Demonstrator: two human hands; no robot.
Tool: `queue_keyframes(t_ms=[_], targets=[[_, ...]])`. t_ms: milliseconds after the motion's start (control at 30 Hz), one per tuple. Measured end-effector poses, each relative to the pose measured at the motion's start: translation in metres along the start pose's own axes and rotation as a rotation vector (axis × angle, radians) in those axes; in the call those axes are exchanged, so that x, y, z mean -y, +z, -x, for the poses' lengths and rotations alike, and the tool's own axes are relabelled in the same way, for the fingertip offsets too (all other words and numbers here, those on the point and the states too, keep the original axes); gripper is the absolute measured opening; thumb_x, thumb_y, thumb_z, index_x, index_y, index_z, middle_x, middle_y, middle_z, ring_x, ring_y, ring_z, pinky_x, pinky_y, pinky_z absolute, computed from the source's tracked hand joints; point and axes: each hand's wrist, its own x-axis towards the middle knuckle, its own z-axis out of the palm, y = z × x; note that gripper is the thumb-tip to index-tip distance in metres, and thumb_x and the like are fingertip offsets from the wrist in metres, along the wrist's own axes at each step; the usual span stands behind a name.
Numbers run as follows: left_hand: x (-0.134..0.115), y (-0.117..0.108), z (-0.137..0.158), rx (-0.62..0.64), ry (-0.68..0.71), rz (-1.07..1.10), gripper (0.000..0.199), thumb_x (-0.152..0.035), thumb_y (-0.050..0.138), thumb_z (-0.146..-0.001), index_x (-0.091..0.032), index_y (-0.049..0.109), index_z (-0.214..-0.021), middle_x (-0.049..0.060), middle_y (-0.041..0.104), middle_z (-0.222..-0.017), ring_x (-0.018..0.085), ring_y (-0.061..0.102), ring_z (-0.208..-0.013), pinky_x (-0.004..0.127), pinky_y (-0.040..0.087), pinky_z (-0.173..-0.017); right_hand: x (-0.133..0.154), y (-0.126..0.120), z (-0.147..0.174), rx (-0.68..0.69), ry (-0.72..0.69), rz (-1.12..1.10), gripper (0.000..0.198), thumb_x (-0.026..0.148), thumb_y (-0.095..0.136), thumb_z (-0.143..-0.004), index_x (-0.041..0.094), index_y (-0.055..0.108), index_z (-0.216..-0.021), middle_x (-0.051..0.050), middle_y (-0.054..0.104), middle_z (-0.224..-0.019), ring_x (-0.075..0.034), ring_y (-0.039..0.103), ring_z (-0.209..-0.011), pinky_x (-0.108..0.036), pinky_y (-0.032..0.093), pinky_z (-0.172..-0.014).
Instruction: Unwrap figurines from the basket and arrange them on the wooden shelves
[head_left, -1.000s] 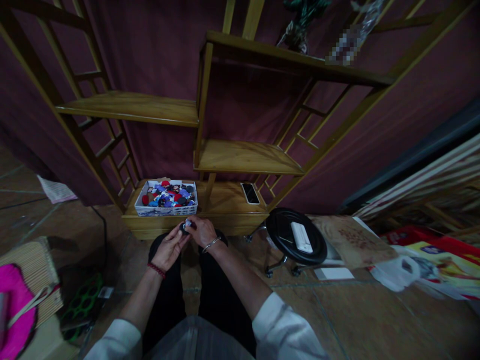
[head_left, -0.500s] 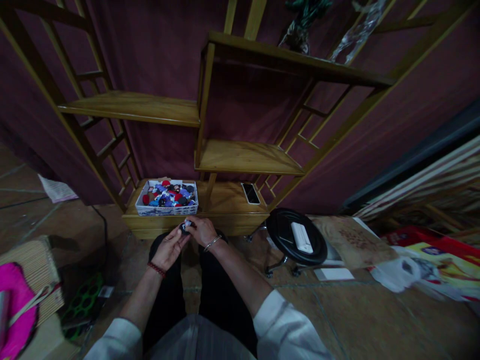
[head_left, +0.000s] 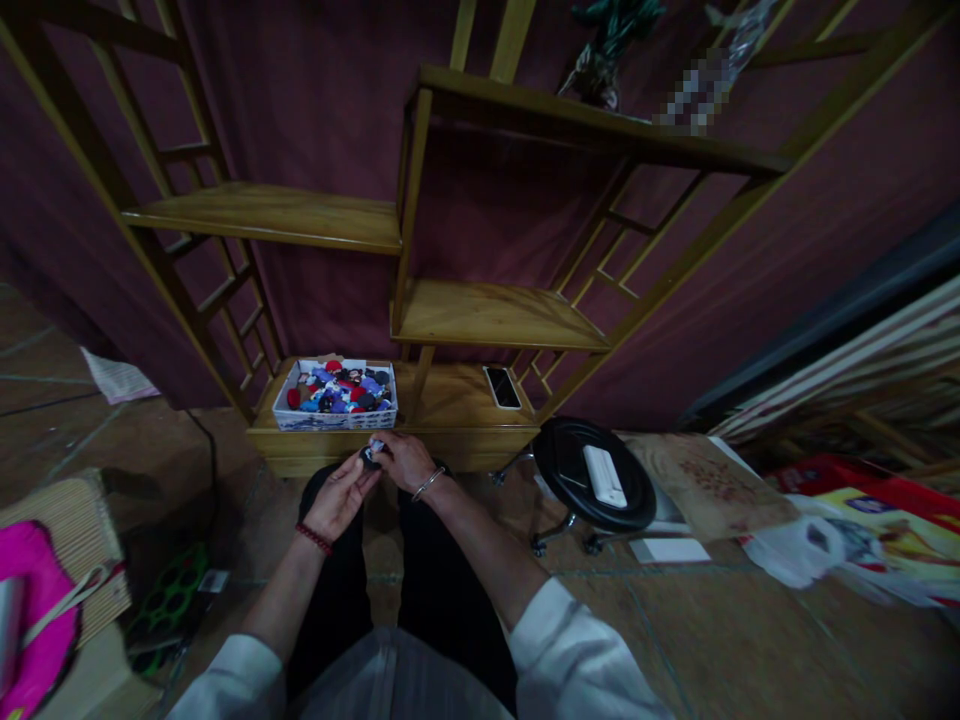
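Observation:
Between my two hands is a small dark figurine (head_left: 369,458) with a pale part on top, too small to name more exactly. My left hand (head_left: 343,494), with a dark red bead bracelet at the wrist, grips it from the left. My right hand (head_left: 405,461), with a silver bangle, pinches its pale upper part. Just beyond the hands, a white patterned box (head_left: 337,422) stands on the low wooden shelf. Inside it lies a heap of small figures (head_left: 349,385) in red, blue, purple and black.
A phone (head_left: 502,387) lies on the low shelf (head_left: 454,395). To the right stands a black wheeled stool (head_left: 551,465) with a white packet (head_left: 604,475) on it. Plastic bags (head_left: 795,550) lie farther right; a pink item (head_left: 41,600) is at the left.
Both hands stay almost in place over the lap, still holding the small dark figurine. The view shifts only slightly.

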Motion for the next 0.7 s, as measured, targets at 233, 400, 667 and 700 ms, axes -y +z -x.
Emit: queue_keyframes(t_ms=[233,400,667,700], targets=[[0.0003,-0.0021,-0.0005,0.004,0.006,0.013,0.021,-0.009,0.058,-0.073,-0.016,0.064,-0.092,0.004,0.067,-0.095,0.013,0.061,-0.088,0.032,0.038,-0.095,0.0052,-0.0060,-0.0008,0.022,-0.009,0.041,0.026,0.019,0.050,-0.078,0.023,0.054,-0.103,-0.003,0.063,-0.097,-0.015,0.057,-0.089,-0.023,0.040,-0.076],[0.0002,-0.0034,-0.0003,0.014,0.013,0.020,0.020,-0.010,0.058,-0.074,-0.017,0.065,-0.091,0.004,0.067,-0.096,0.013,0.060,-0.090,0.032,0.038,-0.095,0.0057,-0.0073,0.0001,0.022,-0.026,0.026,0.023,0.022,0.052,-0.077,0.022,0.055,-0.101,-0.002,0.063,-0.093,-0.014,0.058,-0.083,-0.022,0.040,-0.072],[-0.0003,-0.0014,0.0007,0.016,0.006,0.004,0.021,-0.011,0.058,-0.074,-0.017,0.064,-0.092,0.003,0.067,-0.094,0.012,0.061,-0.087,0.032,0.038,-0.095,0.0032,-0.0055,-0.0010,0.000,-0.012,0.044,0.020,0.025,0.052,-0.078,0.022,0.057,-0.097,-0.003,0.064,-0.093,-0.015,0.058,-0.085,-0.023,0.040,-0.073],[-0.0004,-0.0013,0.0008,0.015,0.006,0.005,0.021,-0.010,0.057,-0.074,-0.017,0.064,-0.093,0.003,0.067,-0.094,0.012,0.061,-0.087,0.032,0.038,-0.095,0.0036,-0.0055,-0.0009,0.000,-0.015,0.046,0.020,0.025,0.052,-0.078,0.022,0.057,-0.097,-0.003,0.064,-0.093,-0.015,0.058,-0.085,-0.023,0.040,-0.073]])
